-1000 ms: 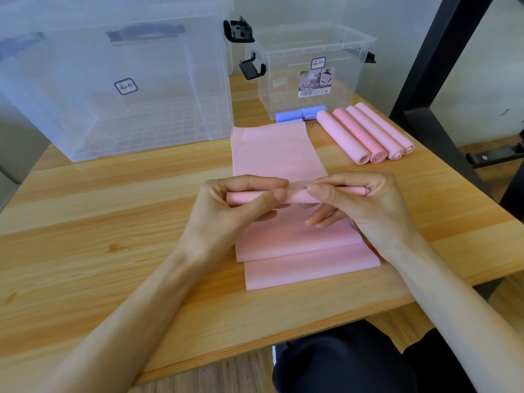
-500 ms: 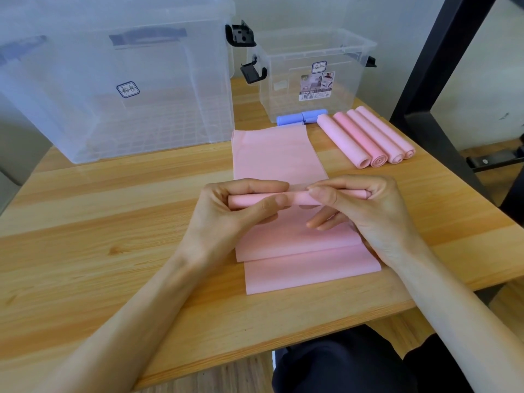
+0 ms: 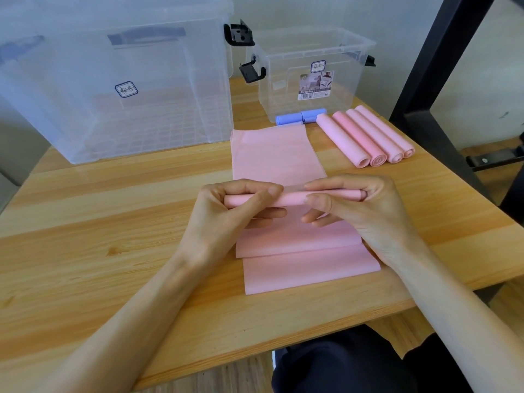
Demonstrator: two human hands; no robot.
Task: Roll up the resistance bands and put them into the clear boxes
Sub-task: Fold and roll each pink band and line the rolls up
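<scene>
A long pink resistance band [image 3: 276, 150] lies flat down the middle of the wooden table, its near part folded under my hands. A thin rolled section of it [image 3: 292, 197] is held just above the flat part. My left hand [image 3: 226, 214] pinches the roll's left end between thumb and fingers. My right hand [image 3: 360, 211] pinches its right end the same way. Several finished pink rolls [image 3: 365, 136] lie side by side at the back right. A blue roll [image 3: 300, 116] rests against the small clear box [image 3: 312, 72]. A large clear box [image 3: 119, 80] stands at the back left.
The wooden table [image 3: 85, 236] has bare surface to the left of the band. Black latches [image 3: 249, 72] stick out between the two boxes. A black metal frame [image 3: 425, 80] rises at the table's right edge. My dark-clothed lap shows below the near edge.
Both hands keep pinching the roll at the same spot on the band; the fingers have shifted slightly around it. Nothing else has moved.
</scene>
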